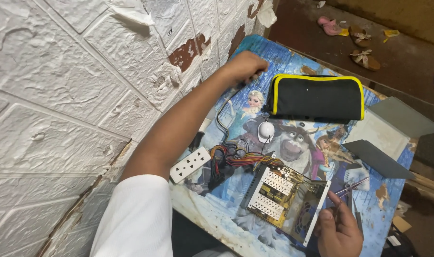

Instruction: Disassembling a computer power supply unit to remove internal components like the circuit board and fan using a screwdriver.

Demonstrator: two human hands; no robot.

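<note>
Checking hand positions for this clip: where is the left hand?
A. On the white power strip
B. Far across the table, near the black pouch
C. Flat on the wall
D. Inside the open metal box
B: the left hand is stretched to the far side of the table, closed just left of the black pouch, well beyond the power strip and the metal box.

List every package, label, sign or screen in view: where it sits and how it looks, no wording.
No screens, signs or readable labels.
Pouch: far side of the table, oblong, black with yellow piping, zipped.
Table cover: printed cartoon picture, mostly blue and white, worn at the edges.
Scraps: small cardboard and paper bits, right of the right hand.
</note>
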